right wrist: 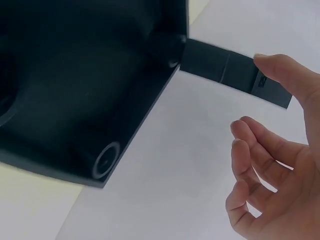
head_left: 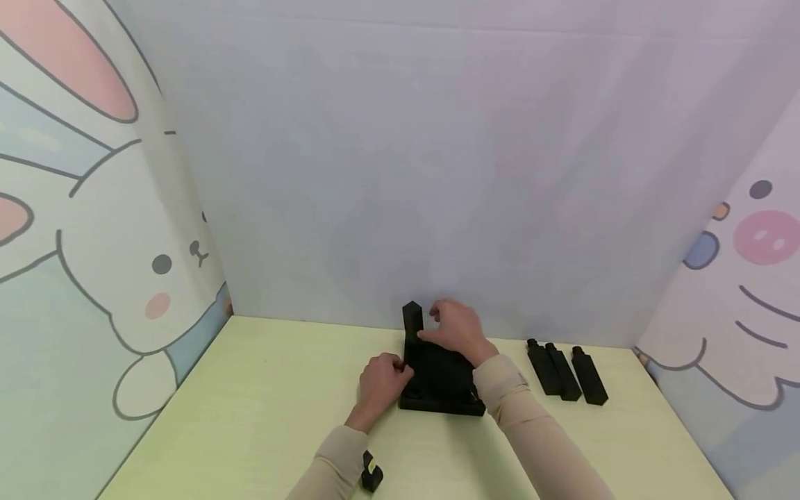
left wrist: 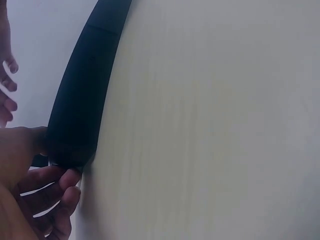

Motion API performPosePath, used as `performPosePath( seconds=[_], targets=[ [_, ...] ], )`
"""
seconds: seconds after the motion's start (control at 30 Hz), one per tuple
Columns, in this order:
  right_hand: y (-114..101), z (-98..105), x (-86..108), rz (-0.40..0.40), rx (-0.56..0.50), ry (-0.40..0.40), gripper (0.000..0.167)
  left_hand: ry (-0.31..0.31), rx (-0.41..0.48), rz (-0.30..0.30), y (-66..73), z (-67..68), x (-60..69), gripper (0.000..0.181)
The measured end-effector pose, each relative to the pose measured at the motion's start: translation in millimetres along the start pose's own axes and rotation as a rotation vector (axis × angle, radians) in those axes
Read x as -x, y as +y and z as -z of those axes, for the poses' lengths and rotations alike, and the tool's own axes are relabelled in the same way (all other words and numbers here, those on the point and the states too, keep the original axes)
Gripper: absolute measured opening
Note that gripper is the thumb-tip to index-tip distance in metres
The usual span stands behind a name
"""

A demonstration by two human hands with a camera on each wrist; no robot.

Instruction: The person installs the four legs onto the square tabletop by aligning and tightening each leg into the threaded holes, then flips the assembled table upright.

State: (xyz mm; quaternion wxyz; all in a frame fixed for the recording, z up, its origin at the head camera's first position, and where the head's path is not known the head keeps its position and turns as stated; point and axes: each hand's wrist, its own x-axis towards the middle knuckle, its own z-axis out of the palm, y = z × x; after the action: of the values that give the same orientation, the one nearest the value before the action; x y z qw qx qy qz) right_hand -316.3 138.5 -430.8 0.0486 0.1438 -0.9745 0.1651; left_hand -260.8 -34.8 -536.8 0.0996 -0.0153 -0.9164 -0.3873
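A black squarish plastic panel stands on the table with a sunken middle and round corner sockets. One black leg rises from its far left corner. My left hand holds the panel's left edge, thumb and fingertips about its end in the left wrist view. My right hand is over the panel beside the leg. In the right wrist view its thumb touches the leg near its free end, while the other fingers are loosely bent and hold nothing.
Three loose black legs with narrow necks lie on the table to the right. A small black piece with a yellow mark is beside my left sleeve. A pale wall stands behind the panel, with cartoon-printed side walls left and right.
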Motion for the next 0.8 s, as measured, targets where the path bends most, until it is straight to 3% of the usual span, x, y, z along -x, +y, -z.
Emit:
performPosePath(
  seconds=[0.33, 0.53, 0.8],
  targets=[
    [39.8, 1.4, 26.3, -0.063, 0.021, -0.026, 0.045, 0.012, -0.01, -0.026, -0.1, 1.7, 2.7, 0.027],
    [65.0, -3.5, 44.4, -0.087, 0.018, -0.026, 0.042, -0.012, -0.008, -0.016, -0.3, 3.5, 2.9, 0.03],
    [82.1, -13.7, 61.5, -0.15, 0.016, -0.056, 0.039, -0.016, -0.009, -0.019, 1.0, 3.8, 3.0, 0.026]
  ],
)
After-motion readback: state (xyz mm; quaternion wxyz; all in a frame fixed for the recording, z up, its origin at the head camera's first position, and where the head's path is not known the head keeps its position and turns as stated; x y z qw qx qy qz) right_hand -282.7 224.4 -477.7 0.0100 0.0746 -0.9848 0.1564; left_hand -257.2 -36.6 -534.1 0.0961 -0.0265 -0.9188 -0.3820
